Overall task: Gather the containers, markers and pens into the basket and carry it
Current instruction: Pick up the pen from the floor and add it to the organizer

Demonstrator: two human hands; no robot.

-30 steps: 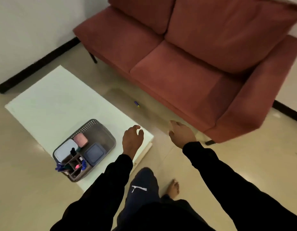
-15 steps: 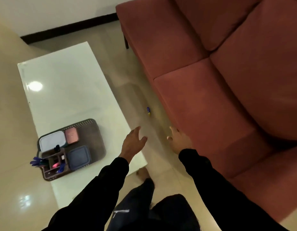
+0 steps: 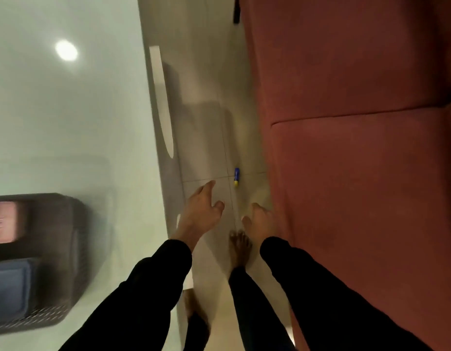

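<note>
Left of your left hand (image 3: 200,214), the blurred basket (image 3: 50,262) runs off the edge; its pink box (image 3: 3,221) and blue box (image 3: 9,292) are cut off.

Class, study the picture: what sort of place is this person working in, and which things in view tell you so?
Most likely a home living room: a red upholstered sofa faces a low white table across a tiled floor, and the person walks between them barefoot.

Nothing here can be read. The pink container (image 3: 3,221) in the basket (image 3: 55,249) carries a faint dark mark on its lid — too blurred to make out. The blue-and-yellow marker (image 3: 236,176) on the floor shows no legible lettering either.
</note>
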